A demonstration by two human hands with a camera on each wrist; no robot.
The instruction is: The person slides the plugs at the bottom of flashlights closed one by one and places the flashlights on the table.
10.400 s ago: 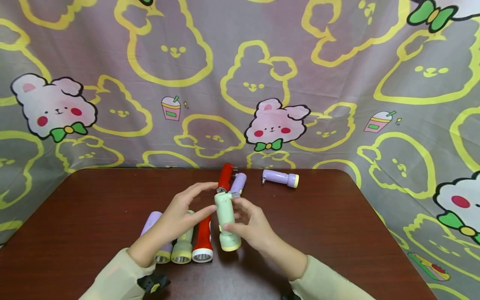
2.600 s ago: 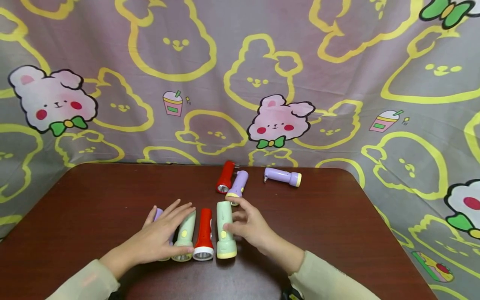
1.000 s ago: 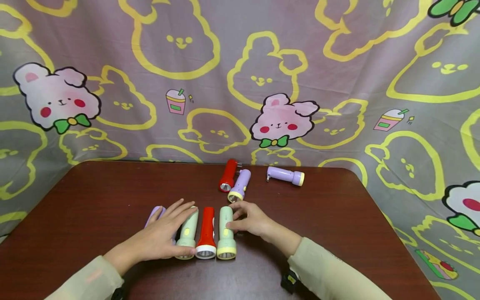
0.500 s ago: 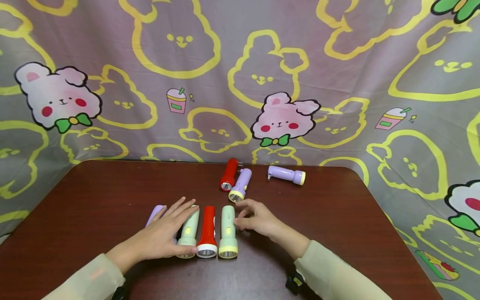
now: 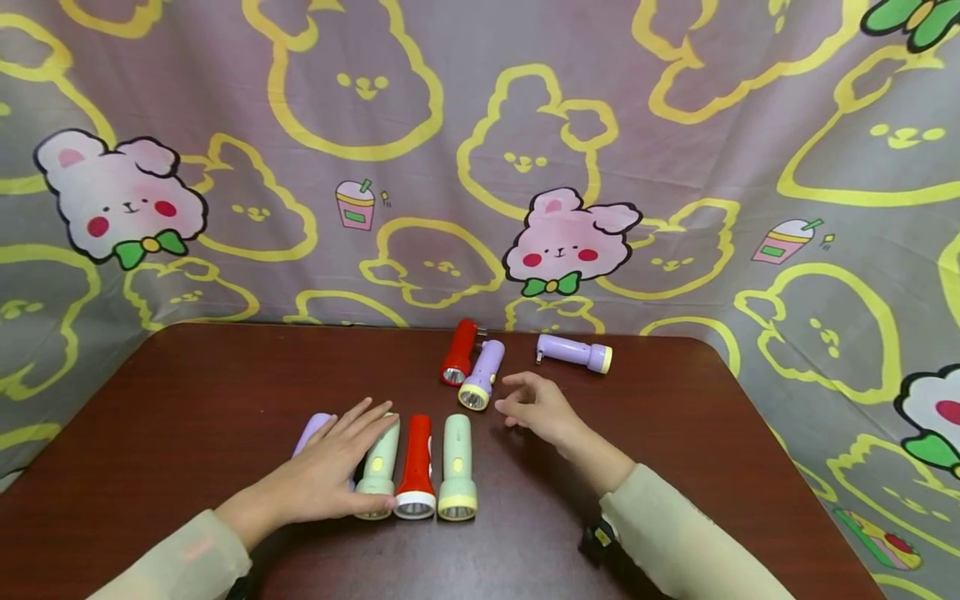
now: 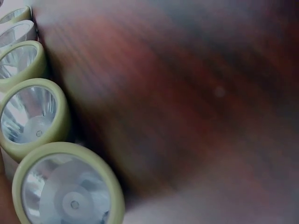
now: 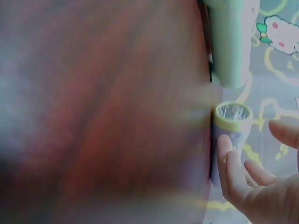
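Note:
My left hand (image 5: 318, 471) rests with outstretched fingers over the left part of a row of flashlights. Under or beside it are a purple flashlight (image 5: 311, 429), mostly hidden, and a pale green flashlight (image 5: 384, 458). A red flashlight (image 5: 417, 458) and another pale green flashlight (image 5: 457, 458) lie to their right. In the left wrist view, several lens ends (image 6: 35, 116) line up. My right hand (image 5: 543, 408), holding nothing, hovers with loosely bent fingers just right of a purple flashlight (image 5: 483, 375) behind the row. That flashlight's yellow-rimmed lens (image 7: 232, 114) shows near the fingertips in the right wrist view.
A red flashlight (image 5: 460, 354) with plug prongs lies against the purple one at the back. Farther right, another purple flashlight (image 5: 573, 352) lies sideways near the rear edge of the brown table (image 5: 225, 375). A patterned curtain (image 5: 420, 167) hangs behind.
The right hand set the right-hand green flashlight down at the row's end, let go, and moved back and right toward the purple flashlight. The left hand came down over the row and stays there.

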